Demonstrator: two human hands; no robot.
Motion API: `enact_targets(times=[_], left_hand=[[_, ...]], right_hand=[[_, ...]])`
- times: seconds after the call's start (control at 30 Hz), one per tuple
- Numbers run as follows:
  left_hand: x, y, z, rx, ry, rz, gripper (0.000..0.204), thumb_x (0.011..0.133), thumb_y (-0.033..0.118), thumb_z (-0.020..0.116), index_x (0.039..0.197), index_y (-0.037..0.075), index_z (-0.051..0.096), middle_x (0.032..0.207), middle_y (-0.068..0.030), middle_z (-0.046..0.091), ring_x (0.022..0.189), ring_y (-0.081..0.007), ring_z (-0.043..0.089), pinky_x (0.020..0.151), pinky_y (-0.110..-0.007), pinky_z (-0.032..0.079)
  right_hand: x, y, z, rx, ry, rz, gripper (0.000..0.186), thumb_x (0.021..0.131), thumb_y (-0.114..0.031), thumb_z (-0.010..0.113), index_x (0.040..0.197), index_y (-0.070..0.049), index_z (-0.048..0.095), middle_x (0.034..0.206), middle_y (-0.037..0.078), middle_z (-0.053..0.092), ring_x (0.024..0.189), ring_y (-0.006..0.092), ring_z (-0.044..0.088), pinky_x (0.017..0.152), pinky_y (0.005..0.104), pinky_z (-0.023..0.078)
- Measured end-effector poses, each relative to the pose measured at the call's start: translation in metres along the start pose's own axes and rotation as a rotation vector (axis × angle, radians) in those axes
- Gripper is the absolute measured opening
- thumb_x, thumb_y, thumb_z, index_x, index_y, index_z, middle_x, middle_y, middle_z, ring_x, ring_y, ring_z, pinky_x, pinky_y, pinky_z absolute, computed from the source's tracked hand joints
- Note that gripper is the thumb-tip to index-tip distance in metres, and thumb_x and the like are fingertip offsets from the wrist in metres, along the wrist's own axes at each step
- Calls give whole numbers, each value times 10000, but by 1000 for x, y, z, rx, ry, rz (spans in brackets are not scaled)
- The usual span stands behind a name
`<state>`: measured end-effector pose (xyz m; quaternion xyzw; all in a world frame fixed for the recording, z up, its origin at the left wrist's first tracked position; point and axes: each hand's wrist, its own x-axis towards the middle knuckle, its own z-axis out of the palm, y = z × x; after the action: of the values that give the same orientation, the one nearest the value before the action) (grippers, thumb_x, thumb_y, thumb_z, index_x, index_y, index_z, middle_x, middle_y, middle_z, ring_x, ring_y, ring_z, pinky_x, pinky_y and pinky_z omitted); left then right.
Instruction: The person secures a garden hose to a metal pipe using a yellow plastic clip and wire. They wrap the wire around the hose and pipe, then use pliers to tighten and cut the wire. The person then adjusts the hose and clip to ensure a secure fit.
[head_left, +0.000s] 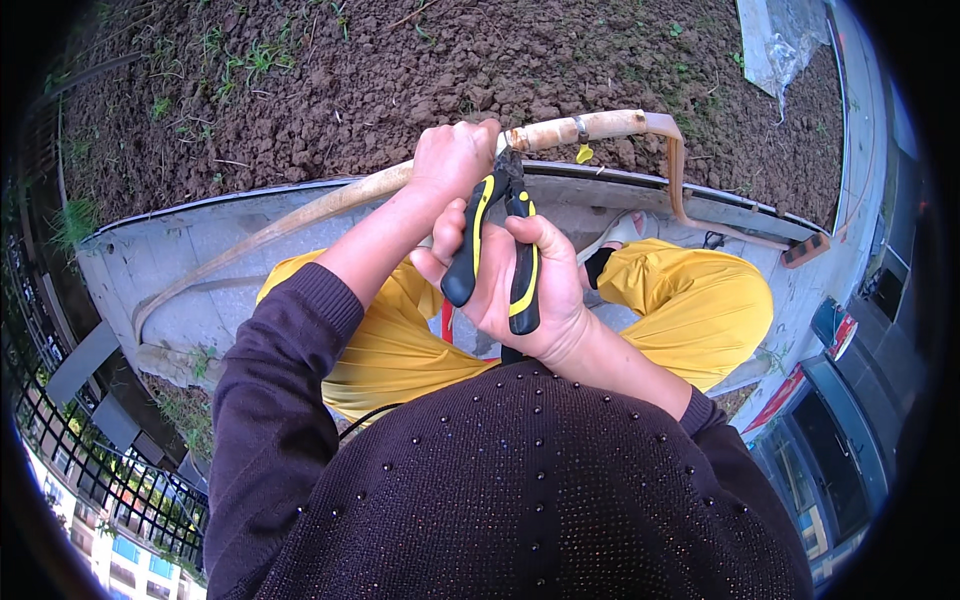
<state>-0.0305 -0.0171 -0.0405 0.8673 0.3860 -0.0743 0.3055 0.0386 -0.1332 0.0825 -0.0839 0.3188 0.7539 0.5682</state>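
Above the pale grey paving (228, 322), at the edge of the crumbly brown soil (390, 70), we could most easily nip our own left grip (452, 157), because its fingers sit just beside the jaws of the metal pliers with black-and-yellow handles (524, 275). A slanted squeeze might also let the pliers slip, or gouge the wall of the long tan hose (360, 190), which looks soft enough to tear. If the hose twists, the short tan tube (550, 133) with its yellow-tabbed metal clamp (582, 129) might swing, since neither grip supports that side. Our left grip is closed around the hose, close to the tube's rust-marked end. Our right grip (496, 282) wraps around the pliers, whose handles stand apart; we cannot tell whether the jaws touch or pinch anything at that end
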Motion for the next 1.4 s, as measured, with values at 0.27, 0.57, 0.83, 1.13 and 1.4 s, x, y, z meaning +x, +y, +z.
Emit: enact_targets(times=[0.27, 0.57, 0.83, 1.13, 1.4], left_hand=[[0, 1, -2, 33, 58, 17, 47, 828, 111, 576, 840, 82, 611, 718, -173, 676, 701, -367, 687, 616, -494, 521], [0, 2, -8, 72, 79, 50, 120, 792, 134, 633, 882, 64, 669, 784, -169, 711, 751, -344, 716, 665, -448, 563], [-3, 2, -1, 66, 72, 55, 129, 815, 125, 603, 885, 74, 697, 863, -140, 730, 813, -308, 729, 717, -423, 573], [-4, 2, 0, 36, 69, 70, 123, 811, 128, 610, 871, 85, 708, 872, -123, 734, 807, -298, 727, 715, -418, 572], [-4, 2, 1, 59, -2, 70, 138, 814, 132, 619, 884, 100, 734, 879, -94, 742, 851, -264, 732, 728, -393, 574]], right_hand=[[-9, -4, -3, 30, 42, 76, 338, 928, -338, 502, 1076, -33, 503, 955, 83, 509, 823, 201, 518, 841, 389, 447], [-15, -22, -11, -372, 344, 201, 351, 941, -343, 490, 1042, -10, 533, 903, 143, 581, 794, 263, 583, 799, 464, 495], [-26, -49, -10, -740, 640, 363, 349, 942, -342, 495, 1000, -1, 538, 870, 155, 598, 776, 290, 620, 780, 510, 559], [-18, -71, 46, -1293, 1037, 601, 289, 967, -299, 505, 967, -10, 500, 803, 144, 594, 682, 252, 627, 672, 469, 589], [3, -73, 78, -1870, 1207, 821, 321, 975, -289, 505, 955, 30, 474, 773, 155, 574, 601, 262, 644, 570, 461, 590]])
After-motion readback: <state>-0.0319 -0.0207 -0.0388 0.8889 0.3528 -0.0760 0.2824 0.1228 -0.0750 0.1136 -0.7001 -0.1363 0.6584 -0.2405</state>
